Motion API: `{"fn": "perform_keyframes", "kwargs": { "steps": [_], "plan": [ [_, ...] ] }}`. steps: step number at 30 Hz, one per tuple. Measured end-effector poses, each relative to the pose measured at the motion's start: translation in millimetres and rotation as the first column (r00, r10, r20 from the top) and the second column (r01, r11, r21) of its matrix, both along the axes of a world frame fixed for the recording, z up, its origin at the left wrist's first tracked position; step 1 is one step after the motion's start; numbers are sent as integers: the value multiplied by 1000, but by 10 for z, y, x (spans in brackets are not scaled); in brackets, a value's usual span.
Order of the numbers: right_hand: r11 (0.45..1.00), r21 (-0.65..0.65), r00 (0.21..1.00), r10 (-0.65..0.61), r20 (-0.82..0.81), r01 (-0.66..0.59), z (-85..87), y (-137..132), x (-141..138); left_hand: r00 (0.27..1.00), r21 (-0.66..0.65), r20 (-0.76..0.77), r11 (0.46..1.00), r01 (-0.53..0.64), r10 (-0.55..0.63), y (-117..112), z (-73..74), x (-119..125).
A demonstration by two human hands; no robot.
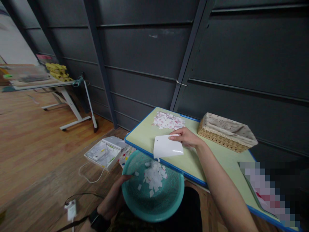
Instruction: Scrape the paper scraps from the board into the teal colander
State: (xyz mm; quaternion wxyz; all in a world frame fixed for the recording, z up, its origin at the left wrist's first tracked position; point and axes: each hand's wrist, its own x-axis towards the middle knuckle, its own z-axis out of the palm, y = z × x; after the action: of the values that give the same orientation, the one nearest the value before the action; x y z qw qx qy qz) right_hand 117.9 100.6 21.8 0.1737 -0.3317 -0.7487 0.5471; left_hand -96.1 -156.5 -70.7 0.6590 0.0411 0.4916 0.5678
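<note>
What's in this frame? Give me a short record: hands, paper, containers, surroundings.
left hand: grips the rim of the teal basket, thumb inside
right hand: holds a white card at the table's near edge
paper in basket: loose pile of small pieces
paper on table: spread of white and pinkish scraps
table: pale green top, blue edging
other container: cloth-lined wicker basket, on the table
floor: open white box, left of the table
</note>
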Motion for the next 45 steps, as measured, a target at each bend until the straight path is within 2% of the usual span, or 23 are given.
{"fn": "perform_keyframes", "kwargs": {
  "steps": [1,3,4,6,8,10,14,18,26,28,33,37,42,45],
  "plan": [
    [999,26,999,-43,-21,44,-9,37,16,1000,-2,5,1000,2,-2,0,-2,2],
    [969,108,972,-213,-101,224,-39,162,82,1000,-12,14,1000,4,-4,2,-14,5],
    [927,155,934,-318,-162,342,-58,239,128,1000,-17,15,1000,6,-6,3,-25,5],
    [806,259,840,-465,-278,532,-93,390,228,1000,-25,15,1000,8,-7,7,-51,2],
    [698,371,790,-521,-323,612,-120,497,310,1000,-27,9,1000,6,-6,9,-78,-3],
    [652,467,800,-520,-299,598,-133,540,348,1000,-21,14,1000,3,-3,10,-96,-8],
    [668,573,869,-460,-185,475,-139,494,301,998,-11,55,1000,-6,7,7,-77,-7],
    [665,613,886,-443,-137,427,-152,446,223,998,-40,55,999,1,1,6,-30,2],
    [665,603,883,-443,-157,440,-159,444,214,999,-39,38,999,28,-26,28,-51,3],
    [672,611,891,-432,-136,419,-162,438,204,998,-20,52,999,32,-31,21,-76,0],
    [649,631,885,-445,-137,424,-190,414,148,997,0,74,1000,30,-30,-10,-177,-28],
    [677,613,904,-395,-165,408,-223,379,90,996,27,82,1000,15,-17,-12,-225,-37],
    [676,595,897,-387,-214,434,-248,353,47,996,21,85,1000,7,-8,5,-188,-21],
    [718,569,914,-352,-202,402,-218,339,55,997,-5,66,1000,30,-29,-2,-148,-12]
  ]
}}
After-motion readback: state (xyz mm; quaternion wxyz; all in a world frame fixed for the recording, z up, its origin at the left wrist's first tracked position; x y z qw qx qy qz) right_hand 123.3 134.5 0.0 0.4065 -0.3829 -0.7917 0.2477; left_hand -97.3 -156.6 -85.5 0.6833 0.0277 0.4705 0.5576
